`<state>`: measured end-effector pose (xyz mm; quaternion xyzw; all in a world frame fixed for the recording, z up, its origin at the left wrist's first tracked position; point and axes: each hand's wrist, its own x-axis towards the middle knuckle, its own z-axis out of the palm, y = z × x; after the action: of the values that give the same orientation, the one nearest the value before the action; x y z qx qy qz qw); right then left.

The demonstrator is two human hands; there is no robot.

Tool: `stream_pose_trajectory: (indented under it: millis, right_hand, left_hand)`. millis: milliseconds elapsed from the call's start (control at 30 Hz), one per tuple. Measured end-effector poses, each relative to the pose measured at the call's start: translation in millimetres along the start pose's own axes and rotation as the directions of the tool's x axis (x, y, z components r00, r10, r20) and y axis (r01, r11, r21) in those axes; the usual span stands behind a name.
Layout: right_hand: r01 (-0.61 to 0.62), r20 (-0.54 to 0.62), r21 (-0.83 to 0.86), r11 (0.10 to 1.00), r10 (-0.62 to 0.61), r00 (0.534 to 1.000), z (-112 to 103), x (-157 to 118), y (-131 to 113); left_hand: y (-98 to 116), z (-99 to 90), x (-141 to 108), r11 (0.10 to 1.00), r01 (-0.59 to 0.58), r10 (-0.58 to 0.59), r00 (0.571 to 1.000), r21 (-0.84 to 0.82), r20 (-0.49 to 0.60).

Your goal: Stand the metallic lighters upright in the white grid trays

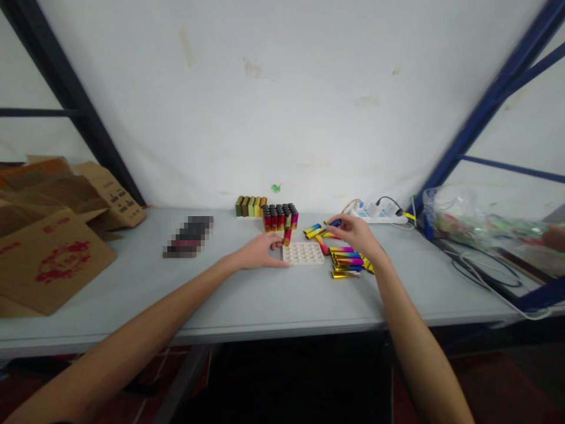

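A white tray (303, 254) with rows of round holes lies flat in front of me. My left hand (263, 250) grips its left end, thumb along the front corner and curled fingers at the back corner. Beside those fingers one shiny red and yellow tube (287, 237) stands upright at the tray's back left. To the right, my right hand (353, 234) pinches a dark blue shiny tube (334, 224) above the table. Under and in front of that hand lies a loose pile of metallic tubes (346, 260) in yellow, purple and blue. More yellow and blue tubes (312, 230) lie behind the tray.
Behind the tray stands a block of red tubes with black tops (281, 218); green and yellow ones (251, 206) are near the wall. A blurred-out dark object (189, 237) lies left. Cardboard boxes (66, 253) fill the left end. A power strip (383, 212) and plastic bags (468, 218) are right.
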<state>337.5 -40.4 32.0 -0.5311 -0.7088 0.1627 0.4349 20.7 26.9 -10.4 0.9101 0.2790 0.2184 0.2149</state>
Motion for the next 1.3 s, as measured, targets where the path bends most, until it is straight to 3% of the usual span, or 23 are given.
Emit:
stream_pose_trajectory:
  millis: [100,300,467,567,767,1000,1167,1300]
  right_hand:
    - [-0.024,-0.018,-0.005,1.0,0.024,1.0,6.7,2.7,2.8]
    - [0.113,0.008,0.068,0.991,-0.114,0.993,23.1,-0.4,-3.1]
    - [-0.065,0.158,0.265,0.962,0.023,0.987,31.5,-10.7,-13.2]
    - [-0.113,0.174,0.236,0.965,0.073,0.982,34.9,-12.2,-15.8]
    - [-0.015,0.16,0.064,0.998,0.005,0.987,33.4,-9.7,-18.7]
    - [0.024,0.097,0.024,0.999,-0.026,0.995,38.1,-8.9,-22.0]
    - [-0.18,0.039,0.031,0.983,0.178,0.983,42.7,-9.4,-24.7]
    - [-0.204,-0.055,-0.084,0.975,0.2,0.978,43.0,-9.4,-25.2]
  left_hand:
    - [-0.1,0.2,-0.2,1.0,0.007,-0.007,1.0,0.002,0.001]
    - [2.5,-0.6,-0.5,1.0,0.003,-0.003,1.0,-0.009,0.003]
    - [3.4,-1.4,-0.1,1.0,-0.012,0.012,1.0,0.002,0.006]
    - [2.8,-1.1,0.4,1.0,-0.018,0.018,1.0,-0.002,0.006]
    - [0.5,0.5,1.0,0.999,-0.027,0.026,1.0,0.029,0.008]
    - [-1.2,1.0,1.0,0.999,-0.032,0.032,0.999,0.036,0.003]
    - [-3.7,2.2,1.7,0.999,-0.028,0.027,1.0,0.044,0.012]
    - [-3.6,2.4,1.8,0.999,-0.022,0.022,1.0,0.048,0.016]
